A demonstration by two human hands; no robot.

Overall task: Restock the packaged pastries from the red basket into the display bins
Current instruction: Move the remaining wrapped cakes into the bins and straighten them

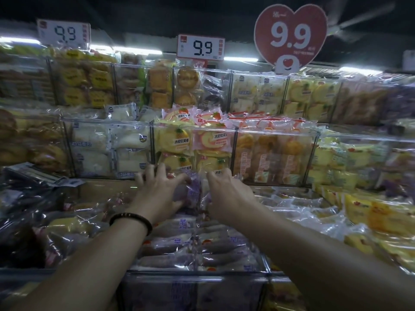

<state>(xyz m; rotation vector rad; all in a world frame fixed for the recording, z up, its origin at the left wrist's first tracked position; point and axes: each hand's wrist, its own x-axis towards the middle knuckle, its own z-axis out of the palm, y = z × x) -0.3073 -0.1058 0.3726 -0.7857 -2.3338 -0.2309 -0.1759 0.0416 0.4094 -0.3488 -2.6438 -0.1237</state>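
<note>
Acrylic bin front [193,129] blocks ahead; purple packets [202,245] packed below.

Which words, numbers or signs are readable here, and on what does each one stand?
"9.9" on the left white price card.
"9.9" on the middle white price card.
"9.9" on the red heart sign.
Small print on these, and Chinese print on the pastry packets, is too blurred to read.

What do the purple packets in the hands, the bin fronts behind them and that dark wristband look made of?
Purple-printed pastry packets: thin clear plastic film, glossy; it crinkles and glints. See-through bin front: rigid clear plastic, probably acrylic, with straight bright edges. Dark beaded wristband on the left wrist: maybe polished wood or stone beads; too dim to tell.
</note>
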